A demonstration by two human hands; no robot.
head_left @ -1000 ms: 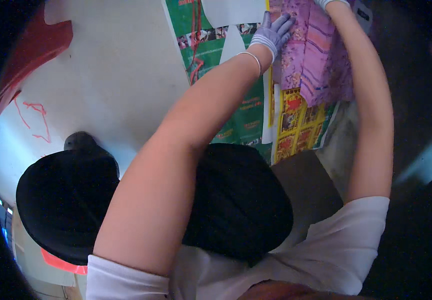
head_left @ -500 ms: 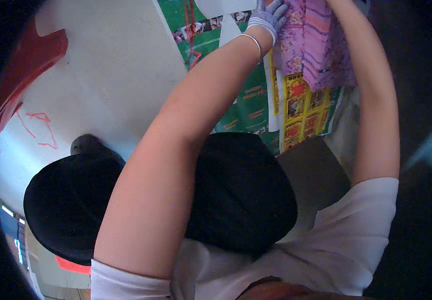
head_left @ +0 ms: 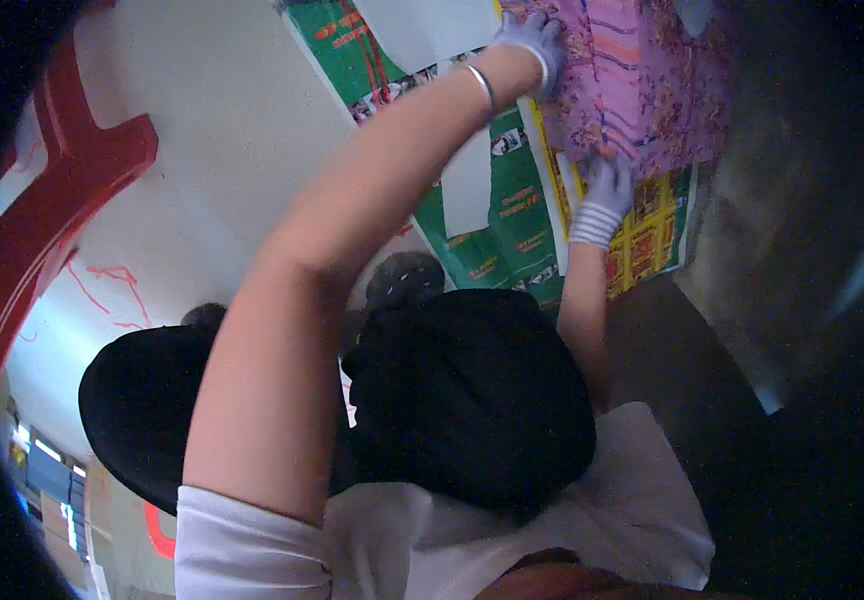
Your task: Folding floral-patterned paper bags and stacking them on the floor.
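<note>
A pink and purple floral sheet with striped bands (head_left: 642,90) lies at the upper right; whether it is cloth or paper I cannot tell. My left hand (head_left: 534,48), in a pale lavender-grey glove, rests at its left edge with the fingers apart. My right hand (head_left: 607,200), in a matching glove with a striped cuff, reaches up to its lower edge, fingers stretched out onto it. Beneath lie a green printed sheet with photos (head_left: 497,220) and a yellow printed sheet with red pictures (head_left: 647,235).
Red plastic furniture (head_left: 82,160) stands at the left on the pale floor (head_left: 222,130), which has red scrawls. My black-clad knees (head_left: 467,400) are bent below my arms. A dark grey surface (head_left: 692,330) lies right of them. White patches (head_left: 432,30) cover parts of the green sheet.
My right hand has come down from beyond the upper edge to the pink sheet's lower edge. The pink sheet now spreads wider. My left hand has shifted slightly left and down.
</note>
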